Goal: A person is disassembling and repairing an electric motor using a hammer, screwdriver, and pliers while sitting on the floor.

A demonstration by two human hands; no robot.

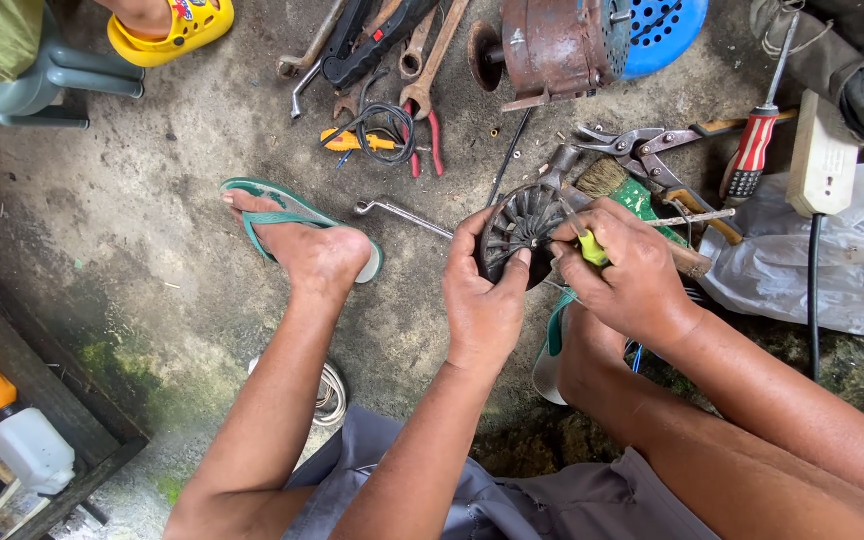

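Observation:
My left hand [484,295] grips a round black finned fan part [522,232] by its lower edge, thumb on the rim. My right hand [630,265] holds a small green-handled tool [588,247] whose thin tip rests on the fan part's face. Both hands are close together above the concrete floor, between my knees. My left foot in a green flip-flop [297,228] rests to the left of the hands.
Spanners [422,60], pliers, tin snips [642,150], a red-handled screwdriver [752,150], a brush and a rusty motor with blue cover [572,40] lie ahead. A white power strip [824,150] and plastic bag [822,260] sit right. Another person's yellow clog [167,30] is upper left.

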